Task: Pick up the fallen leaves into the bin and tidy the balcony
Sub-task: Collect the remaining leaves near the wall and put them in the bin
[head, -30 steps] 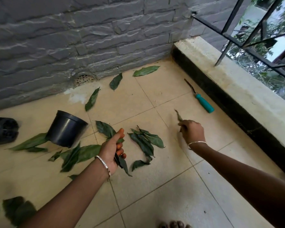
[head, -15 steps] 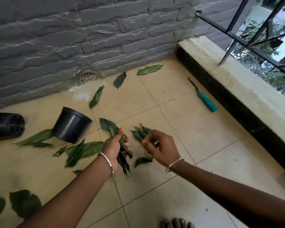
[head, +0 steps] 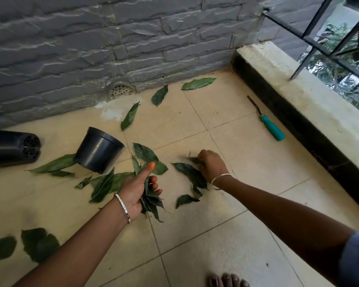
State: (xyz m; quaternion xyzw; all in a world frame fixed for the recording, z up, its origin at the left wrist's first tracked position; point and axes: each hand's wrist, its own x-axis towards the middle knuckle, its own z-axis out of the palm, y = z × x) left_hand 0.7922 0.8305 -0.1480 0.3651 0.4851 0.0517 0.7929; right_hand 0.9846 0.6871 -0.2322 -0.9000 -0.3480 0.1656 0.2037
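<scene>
Green fallen leaves lie scattered over the beige tiled balcony floor. My left hand (head: 138, 188) grips a bunch of leaves (head: 151, 200), thumb up. My right hand (head: 211, 165) is down on the floor to its right, its fingers pinching a small leaf (head: 194, 160) at the top of a loose cluster of leaves (head: 192, 175). A black plastic pot (head: 98, 150) lies tilted on its side just left of my left hand. More leaves lie by the wall (head: 198, 83), near the pot (head: 54, 164) and at the lower left (head: 39, 244).
A second black pot (head: 10, 147) lies on its side at the far left. A teal-handled hand tool (head: 272, 129) rests by the raised concrete ledge (head: 311, 100) on the right, under a metal railing. A grey stone wall with a floor drain (head: 120, 90) closes the back. My toes (head: 226, 280) show at the bottom.
My right hand came in from the right, passed a leaf to the bunch in my left hand, then moved back right onto the floor cluster. The left hand's bunch has grown.
</scene>
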